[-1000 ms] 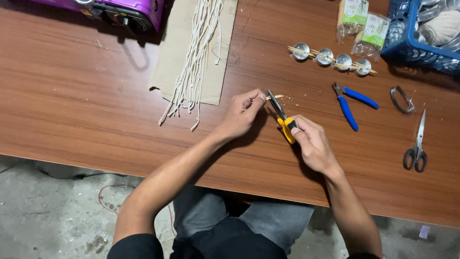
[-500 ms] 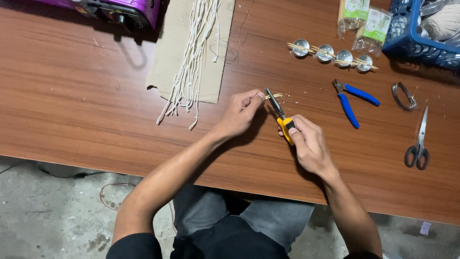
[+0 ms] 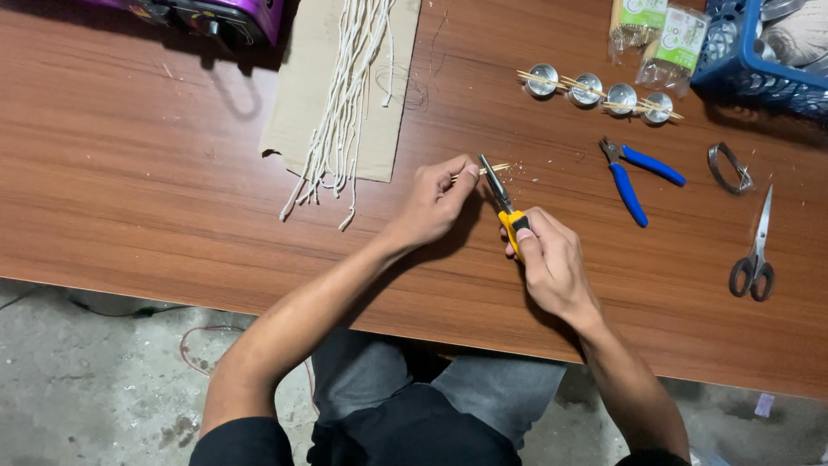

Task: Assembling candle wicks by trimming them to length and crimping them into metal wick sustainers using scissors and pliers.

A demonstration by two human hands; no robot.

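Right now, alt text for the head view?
Seen from above, a person's right hand closes yellow-handled pliers on a thin wooden stick that the left hand pinches, over a brown wooden table. Nearby lie white cords, blue-handled pliers and scissors.

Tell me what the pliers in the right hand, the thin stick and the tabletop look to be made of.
Yellow-handled pliers: dull grey metal jaws, yellow plastic or rubber grips. Thin stick: pale and splintery, probably bamboo or wood. Table: reddish wood-grain surface with a smooth sheen, possibly laminate.
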